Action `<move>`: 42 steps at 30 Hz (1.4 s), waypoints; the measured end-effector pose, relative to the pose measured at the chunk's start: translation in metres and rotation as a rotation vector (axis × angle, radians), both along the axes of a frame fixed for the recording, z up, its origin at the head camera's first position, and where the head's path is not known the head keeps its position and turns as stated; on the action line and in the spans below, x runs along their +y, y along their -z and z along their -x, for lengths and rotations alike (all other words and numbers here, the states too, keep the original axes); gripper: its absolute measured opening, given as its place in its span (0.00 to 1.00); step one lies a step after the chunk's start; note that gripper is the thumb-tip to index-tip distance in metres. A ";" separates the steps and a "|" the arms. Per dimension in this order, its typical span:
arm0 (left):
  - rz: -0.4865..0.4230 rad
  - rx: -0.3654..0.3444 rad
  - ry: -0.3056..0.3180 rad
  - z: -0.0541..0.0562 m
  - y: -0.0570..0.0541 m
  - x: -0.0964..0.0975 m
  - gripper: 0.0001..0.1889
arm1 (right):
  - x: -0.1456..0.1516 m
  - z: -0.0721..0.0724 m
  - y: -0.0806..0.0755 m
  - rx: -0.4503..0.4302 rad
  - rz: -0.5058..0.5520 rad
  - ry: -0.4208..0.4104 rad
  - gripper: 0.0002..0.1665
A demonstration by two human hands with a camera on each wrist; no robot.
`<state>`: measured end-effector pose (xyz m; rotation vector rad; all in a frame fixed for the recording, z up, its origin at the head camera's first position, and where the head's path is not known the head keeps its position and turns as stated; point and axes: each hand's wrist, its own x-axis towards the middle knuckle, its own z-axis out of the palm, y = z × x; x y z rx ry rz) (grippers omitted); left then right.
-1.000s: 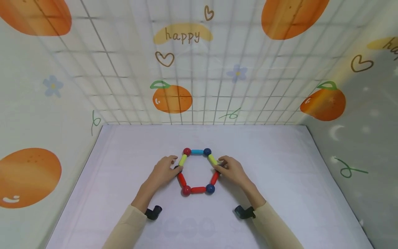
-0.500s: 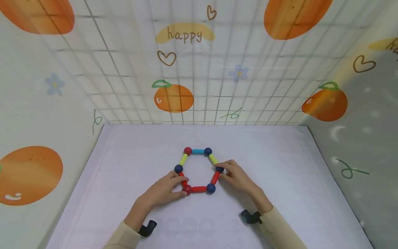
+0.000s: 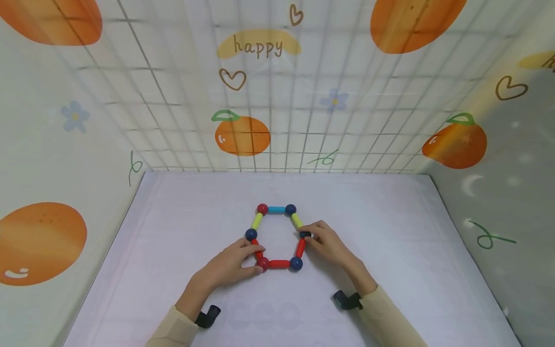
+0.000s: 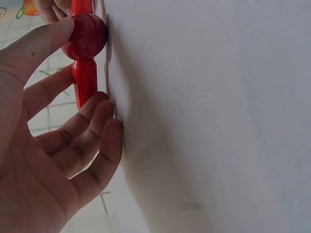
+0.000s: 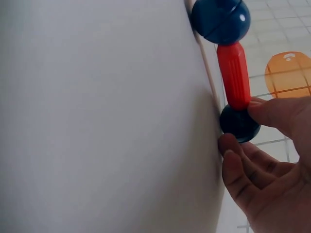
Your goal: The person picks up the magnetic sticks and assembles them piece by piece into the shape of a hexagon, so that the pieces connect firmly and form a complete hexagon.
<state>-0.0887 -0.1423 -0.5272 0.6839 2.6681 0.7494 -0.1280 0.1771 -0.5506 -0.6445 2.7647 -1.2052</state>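
Observation:
A six-sided ring of magnetic building sticks and balls (image 3: pixel 279 264) lies flat on the white table. My left hand (image 3: pixel 230 264) is at its lower left corner, thumb on the red ball (image 4: pixel 85 38) and forefinger across the red stick (image 4: pixel 85 82) beside it. At the right corner my right hand (image 3: pixel 329 246) pinches a dark blue ball (image 5: pixel 239 125) between thumb and fingers. A red stick (image 5: pixel 234 76) runs from that ball to another blue ball (image 3: pixel 296 263). Along the far side, a light blue stick (image 3: pixel 276 210) joins a red ball (image 3: pixel 262 209) and a blue one (image 3: pixel 290 209).
The white table (image 3: pixel 373 212) is bounded by a gridded backdrop (image 3: pixel 286 140) printed with oranges and hearts, with pale side walls to left and right. Black wrist mounts (image 3: pixel 209 316) jut from both sleeves.
My left hand has slid from the ring's left blue ball down to the lower left red ball and stick. My right hand has shifted its fingers around the right blue ball.

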 end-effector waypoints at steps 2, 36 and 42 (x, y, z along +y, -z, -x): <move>0.008 0.001 -0.001 0.000 -0.001 0.000 0.28 | 0.000 0.000 -0.001 -0.006 0.003 0.002 0.19; -0.047 0.005 -0.278 0.070 -0.001 0.019 0.36 | -0.038 0.071 -0.015 -0.190 -0.022 0.119 0.29; -0.005 0.006 -0.266 0.069 0.000 0.018 0.35 | -0.040 0.071 -0.013 -0.202 -0.028 0.117 0.29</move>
